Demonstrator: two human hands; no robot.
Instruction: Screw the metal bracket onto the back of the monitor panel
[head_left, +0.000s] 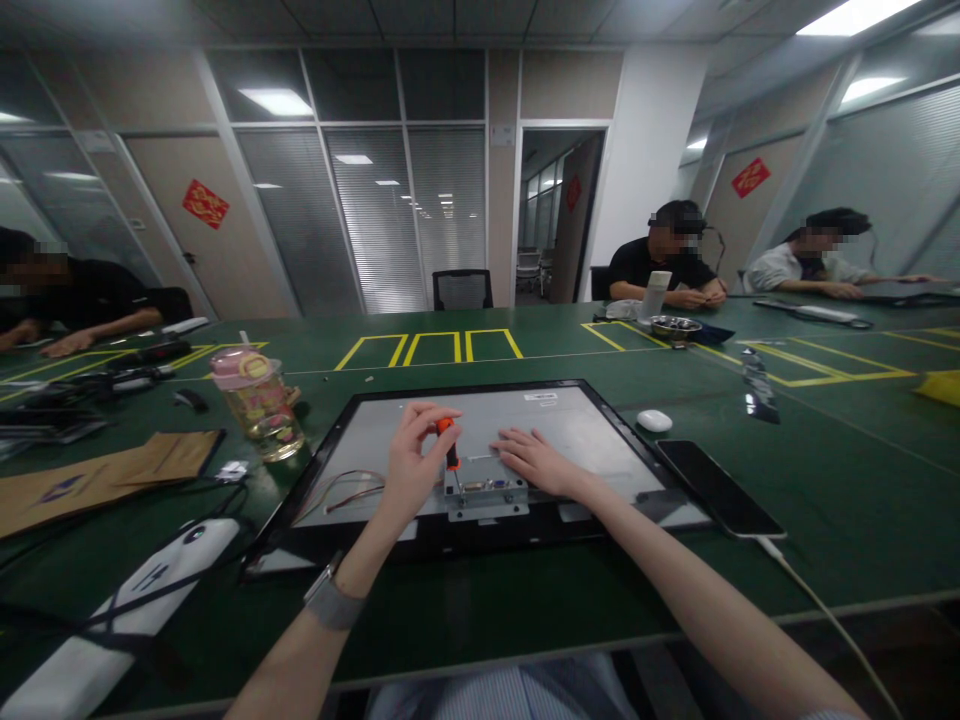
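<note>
A flat display panel (559,425) with a black frame and a grey back lies on the table before me. On its near part sits a metal box (491,492) with ports along its side. My left hand (414,450) grips an orange and black screwdriver (448,445) by the handle, its shaft pointing down at the left end of the box. Fingers stretched out, my right hand (536,460) lies flat across the box's far right side and the panel. Thin cables (352,488) run over the panel left of the box.
Left are a drink bottle (259,400), a brown paper bag (105,475) and a white device (142,600) with black cords. A phone (720,490) with a charging cable and a white earbud case (654,421) lie right. Other people sit across and at the left.
</note>
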